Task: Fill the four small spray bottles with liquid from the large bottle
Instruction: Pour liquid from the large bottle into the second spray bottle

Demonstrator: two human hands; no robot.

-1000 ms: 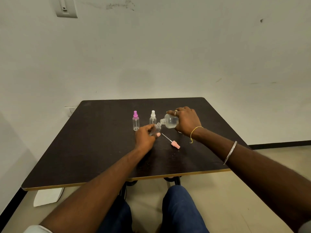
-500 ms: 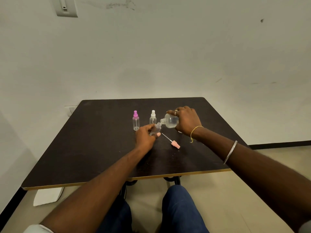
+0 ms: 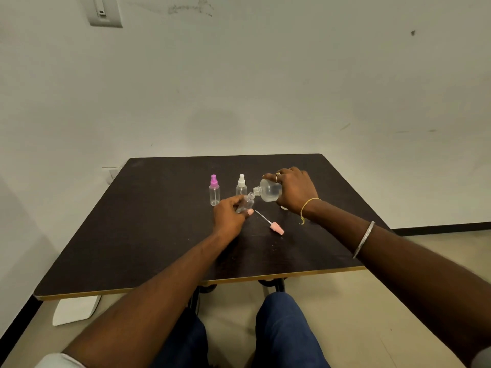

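My right hand (image 3: 295, 191) grips the large clear bottle (image 3: 269, 192), tipped on its side with its open neck pointing left. Its mouth meets the open neck of a small clear spray bottle (image 3: 247, 201), which my left hand (image 3: 230, 215) holds tilted just above the table. A pink spray cap with its dip tube (image 3: 276, 228) lies on the table in front of my hands. Behind them stand two capped small bottles: one with a purple cap (image 3: 214, 191), one with a white cap (image 3: 241, 185).
The dark square table (image 3: 148, 235) stands against a white wall. A small pale object (image 3: 283, 207) peeks out under my right wrist. My knees in blue trousers (image 3: 281, 328) are below the table's front edge. A white object (image 3: 75, 309) lies on the floor at left.
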